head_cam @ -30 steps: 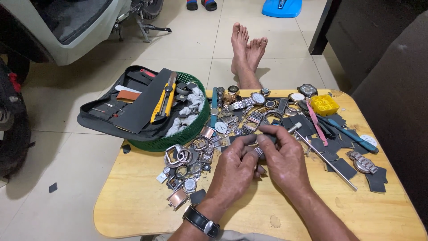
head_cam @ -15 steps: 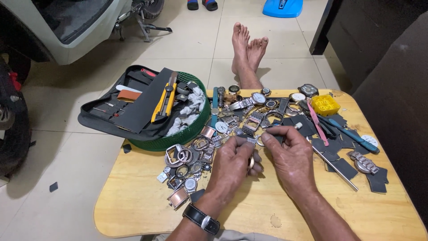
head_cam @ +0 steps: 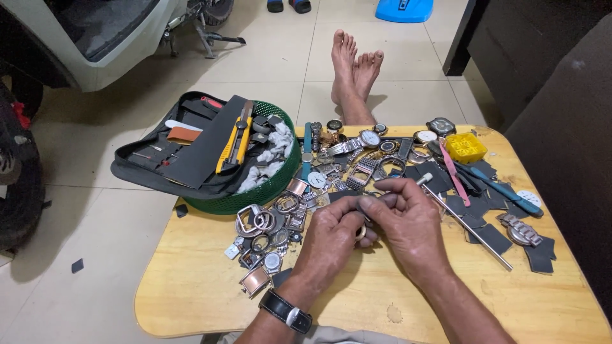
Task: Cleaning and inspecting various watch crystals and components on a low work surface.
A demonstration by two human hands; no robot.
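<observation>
My left hand (head_cam: 331,239), with a black wristwatch on its wrist, and my right hand (head_cam: 408,223) meet over the middle of a low wooden table (head_cam: 191,286). Both pinch a small gold-coloured ring-shaped part (head_cam: 361,233) between their fingertips; most of it is hidden by the fingers. A heap of watch cases, faces and metal bands (head_cam: 280,223) lies just left of and beyond my hands. A thin metal rod tool (head_cam: 472,229) lies to the right of my right hand.
A green basket (head_cam: 268,188) holding an open black tool pouch (head_cam: 185,153) and a yellow utility knife (head_cam: 233,140) overhangs the table's left rear. A small yellow box (head_cam: 465,148), black straps and a blue tool (head_cam: 503,191) lie right. Bare feet (head_cam: 354,70) rest beyond the table.
My hands have stayed together over the table's middle and shifted slightly, turning the small part between the fingers. Nothing else on the table has moved.
</observation>
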